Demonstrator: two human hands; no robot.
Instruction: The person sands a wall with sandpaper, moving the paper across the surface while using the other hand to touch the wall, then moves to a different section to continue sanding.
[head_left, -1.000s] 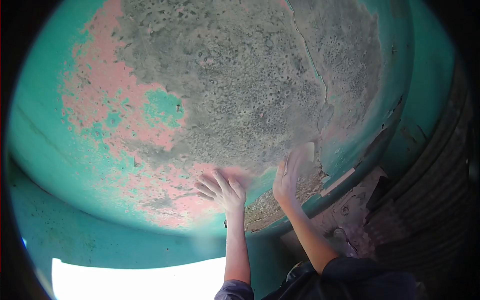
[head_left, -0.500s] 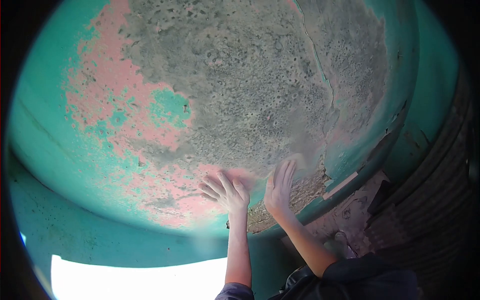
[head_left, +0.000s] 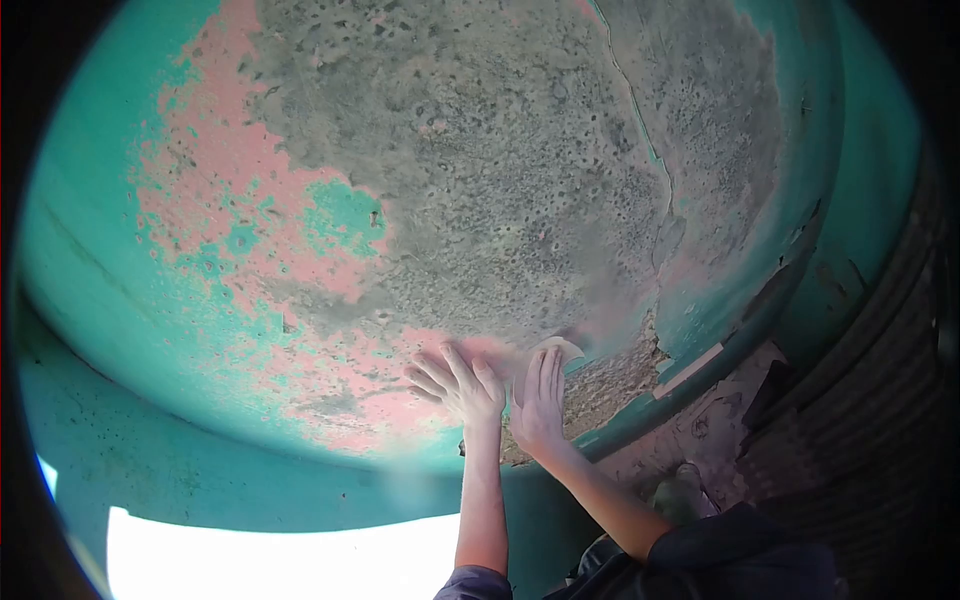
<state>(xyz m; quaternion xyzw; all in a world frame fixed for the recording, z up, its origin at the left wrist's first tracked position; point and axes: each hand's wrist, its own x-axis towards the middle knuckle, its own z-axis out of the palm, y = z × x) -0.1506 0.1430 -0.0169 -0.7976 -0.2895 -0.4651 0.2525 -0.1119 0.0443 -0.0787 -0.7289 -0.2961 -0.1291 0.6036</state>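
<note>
Fingers spread, my left hand (head_left: 468,390) lies flat against the wall (head_left: 500,180), over a pink patch near its lower edge. My right hand (head_left: 540,405) is just beside it, with fingers together, pressing a pale piece of sandpaper (head_left: 571,347) to the wall. Only the paper's edge shows past the fingertips; its gritty side is hidden. Pale dust coats both hands and the left forearm. Where the hands work, grey pitted plaster meets remains of pink and green paint.
A crack (head_left: 632,105) runs down the upper right of the wall. Rough broken plaster (head_left: 610,390) is exposed right of my right hand. Bright light fills an opening (head_left: 280,560) at lower left. Dark corrugated sheeting (head_left: 850,420) stands at the right.
My right hand has moved left and slightly down along the wall with the sandpaper, closer to my left hand. The left hand stays in place on the wall.
</note>
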